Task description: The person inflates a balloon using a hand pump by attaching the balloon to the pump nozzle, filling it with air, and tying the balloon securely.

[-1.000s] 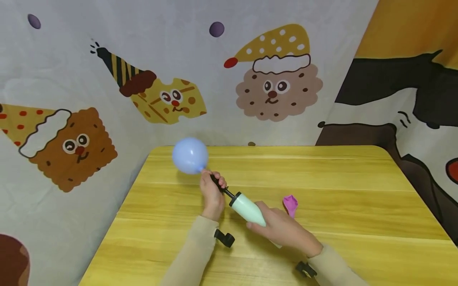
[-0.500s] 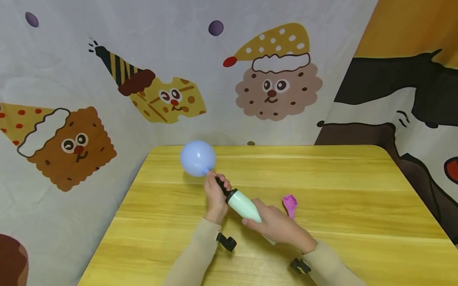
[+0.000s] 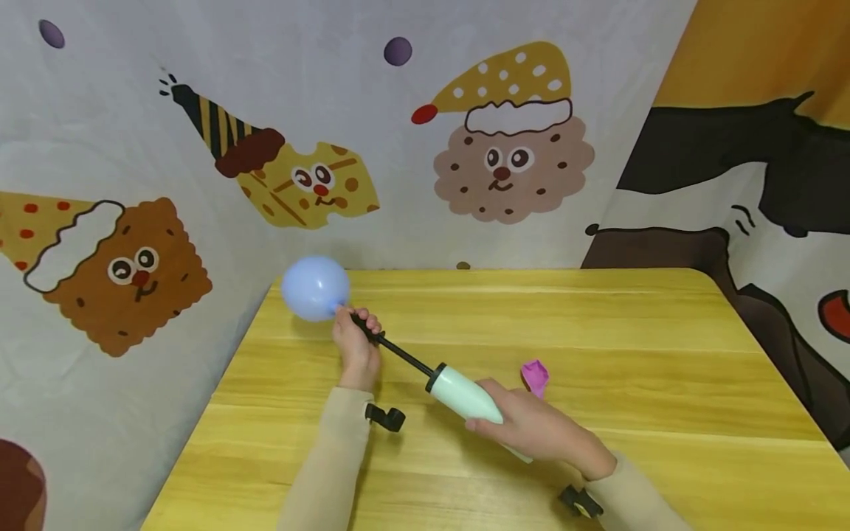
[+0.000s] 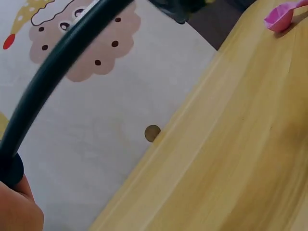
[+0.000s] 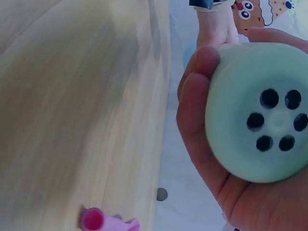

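A partly inflated blue balloon [image 3: 315, 287] sits on the nozzle end of a balloon pump [image 3: 468, 396]. My left hand [image 3: 357, 346] grips the pump's black front end and the balloon's neck. Farther back, my right hand [image 3: 538, 424] holds the mint-green barrel, its fingers wrapped round it. A long stretch of the black rod shows between the two hands, and the same rod [image 4: 57, 67] crosses the left wrist view. In the right wrist view the barrel's round end [image 5: 281, 159] faces the camera, with several holes in it.
A limp pink balloon [image 3: 535, 376] lies on the wooden table [image 3: 651, 324], just beyond my right hand. Behind the table hangs a pale cloth [image 3: 412, 169] printed with cartoon biscuits and cheese. Black mounts [image 3: 385, 418] are worn at both wrists.
The rod slid into the barrel half a second ago and is now drawn far out. My left hand has moved left with the blue balloon; my right hand has shifted right and slightly down.
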### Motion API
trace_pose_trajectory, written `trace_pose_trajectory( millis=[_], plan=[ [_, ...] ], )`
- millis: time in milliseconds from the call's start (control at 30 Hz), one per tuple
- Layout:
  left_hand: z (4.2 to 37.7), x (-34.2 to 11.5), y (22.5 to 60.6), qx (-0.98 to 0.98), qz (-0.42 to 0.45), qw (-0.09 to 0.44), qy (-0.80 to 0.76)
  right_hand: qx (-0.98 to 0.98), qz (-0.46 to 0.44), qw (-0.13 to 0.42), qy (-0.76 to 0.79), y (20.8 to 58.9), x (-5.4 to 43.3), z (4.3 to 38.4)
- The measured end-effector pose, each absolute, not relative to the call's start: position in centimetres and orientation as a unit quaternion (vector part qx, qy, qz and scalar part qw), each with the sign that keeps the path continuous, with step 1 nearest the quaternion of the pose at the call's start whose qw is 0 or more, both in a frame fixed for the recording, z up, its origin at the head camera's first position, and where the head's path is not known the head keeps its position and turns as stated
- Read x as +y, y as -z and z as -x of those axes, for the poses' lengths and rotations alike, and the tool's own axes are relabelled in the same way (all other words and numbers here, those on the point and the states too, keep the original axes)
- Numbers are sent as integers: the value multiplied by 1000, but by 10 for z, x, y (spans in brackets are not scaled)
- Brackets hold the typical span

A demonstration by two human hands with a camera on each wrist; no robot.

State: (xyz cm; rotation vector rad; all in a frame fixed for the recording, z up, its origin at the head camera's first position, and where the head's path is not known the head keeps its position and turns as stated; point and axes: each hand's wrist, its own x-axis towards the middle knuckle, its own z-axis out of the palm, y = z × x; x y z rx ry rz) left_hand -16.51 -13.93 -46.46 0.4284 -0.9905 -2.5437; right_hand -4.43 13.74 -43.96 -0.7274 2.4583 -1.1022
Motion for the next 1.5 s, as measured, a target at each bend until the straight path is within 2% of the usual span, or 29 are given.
trace_pose_trajectory(
  millis=[367, 700, 933, 1167, 1367, 1500],
  plan=[
    [145, -117, 483, -362, -149, 161, 906, 896, 247, 134, 342, 456, 120, 44],
    [127, -89, 485, -407, -151, 128, 892, 898, 233, 140, 346, 457, 105, 55],
    [124, -85, 484, -426, -150, 112, 885, 894, 228, 146, 357, 459, 102, 59],
    [136, -97, 475, -431, -129, 129, 884, 878, 220, 157, 396, 457, 104, 56],
    [150, -117, 465, -403, -130, 172, 890, 874, 241, 156, 391, 452, 128, 47],
    [156, -124, 464, -392, -140, 173, 893, 874, 247, 155, 389, 453, 141, 41]
  ],
)
